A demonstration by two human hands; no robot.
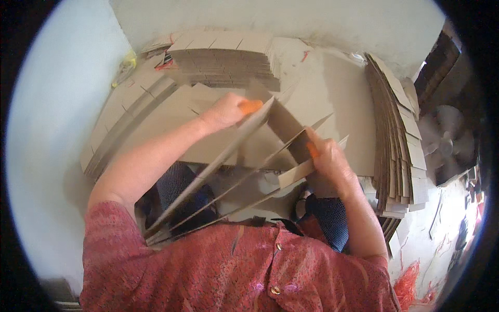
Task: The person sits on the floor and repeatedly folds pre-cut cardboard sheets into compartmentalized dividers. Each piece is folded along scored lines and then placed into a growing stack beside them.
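Slotted cardboard dividers (288,126), crossed and spread in a fan, are held up in front of my chest. My left hand (227,112), with an orange cover on its fingertips, pinches the far upper corner of one strip. On the right side, my right hand (330,159) has its fingers closed around the crossing strips, and an orange cover shows there too. The long strips slant down toward my lower left and rest near my shirt. Some strip edges are smeared by motion. Beneath them lie flat cardboard sheets (179,134).
A tall stack of slotted cardboard (223,60) stands at the back by the wall. More stacked cardboard (130,122) lies at the left, and a leaning row of sheets (397,135) lines the right. Beyond it is a fan (447,144). Red plastic string (408,285) lies at lower right.
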